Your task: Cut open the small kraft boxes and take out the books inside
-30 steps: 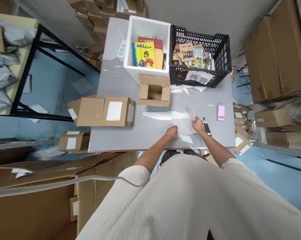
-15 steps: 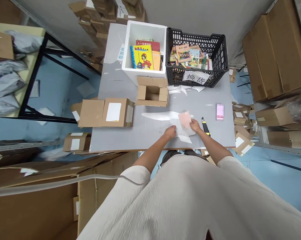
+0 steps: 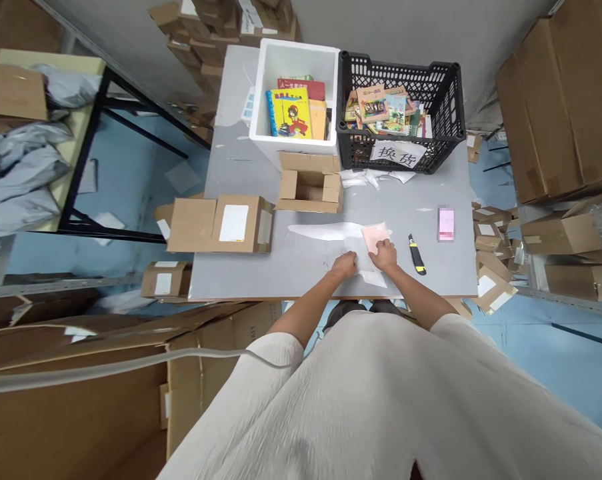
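A thin pink, flat item [image 3: 375, 233], perhaps a card or booklet, rests on the table [image 3: 235, 277] near its front edge, with a pale see-through sheet [image 3: 372, 277] around and below it. My right hand [image 3: 385, 256] lies over the lower part of the pink item, fingers apart and pressing on it. At the left, my left hand [image 3: 345, 265] is closed, its fingers pinching the edge of the see-through sheet. A black and yellow box cutter [image 3: 417, 255] lies to the right of my right hand. The pink item's lower edge is hidden by the fingers.
A white foam box [image 3: 297, 50] and a black crate [image 3: 443, 127] with books stand at the back. An open small carton [image 3: 311, 203] and a larger labelled carton [image 3: 195, 223] are at the left. A pink phone-like rectangle [image 3: 446, 224] lies at the right.
My right hand has moved from the right edge of the pink item onto its lower part, fingers now spread. My left hand stays at the sheet. The view has shifted slightly.
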`<state>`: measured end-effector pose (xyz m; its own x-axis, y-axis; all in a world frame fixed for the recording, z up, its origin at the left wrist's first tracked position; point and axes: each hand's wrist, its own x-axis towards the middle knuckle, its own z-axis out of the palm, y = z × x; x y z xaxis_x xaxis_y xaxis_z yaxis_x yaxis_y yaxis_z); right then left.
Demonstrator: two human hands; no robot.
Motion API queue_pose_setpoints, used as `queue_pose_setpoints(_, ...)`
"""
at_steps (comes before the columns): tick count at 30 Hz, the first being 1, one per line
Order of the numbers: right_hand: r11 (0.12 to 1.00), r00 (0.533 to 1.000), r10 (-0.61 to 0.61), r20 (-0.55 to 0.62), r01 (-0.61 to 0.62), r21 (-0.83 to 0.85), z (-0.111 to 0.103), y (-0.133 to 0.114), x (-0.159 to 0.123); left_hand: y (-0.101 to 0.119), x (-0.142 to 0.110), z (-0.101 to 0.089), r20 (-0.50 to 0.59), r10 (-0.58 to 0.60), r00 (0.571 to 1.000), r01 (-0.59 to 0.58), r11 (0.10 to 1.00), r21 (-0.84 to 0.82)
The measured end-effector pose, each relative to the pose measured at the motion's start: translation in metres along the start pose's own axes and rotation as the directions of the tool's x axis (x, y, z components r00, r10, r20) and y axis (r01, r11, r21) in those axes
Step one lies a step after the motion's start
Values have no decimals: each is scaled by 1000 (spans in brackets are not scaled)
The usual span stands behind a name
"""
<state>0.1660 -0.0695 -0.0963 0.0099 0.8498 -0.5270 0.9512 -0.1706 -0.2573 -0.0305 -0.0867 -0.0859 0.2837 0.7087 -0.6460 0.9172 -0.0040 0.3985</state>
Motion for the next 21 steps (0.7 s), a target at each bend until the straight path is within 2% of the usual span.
queue_pose_setpoints(5, 999, 999, 25, -20, -26, -48, 9, -10, 4, -3, 0, 2, 15, 1, 1000, -1, 1000, 16)
queue_pose_setpoints(10, 997, 999, 50, -20, -52, -63, 7, -15, 4, -6, 1, 1, 26, 2, 1000, -3, 999, 41)
queue_pose_setpoints(13, 999, 1000, 19, -18, -20, -33, -4, -10, 4, -4, 1, -2, 21, 6, 1000, -7, 998, 61)
queue_pose_setpoints(18, 996, 999, -24, 29, 22, 83, -31, 12, -1, 3, 4, -9, 29, 21, 999, -25, 992, 121)
queue_pose_setpoints(21, 972, 996, 5, -86, 16, 235, -42, 24, -2, 7, 6, -13, 46, 31, 998, -38, 987, 156)
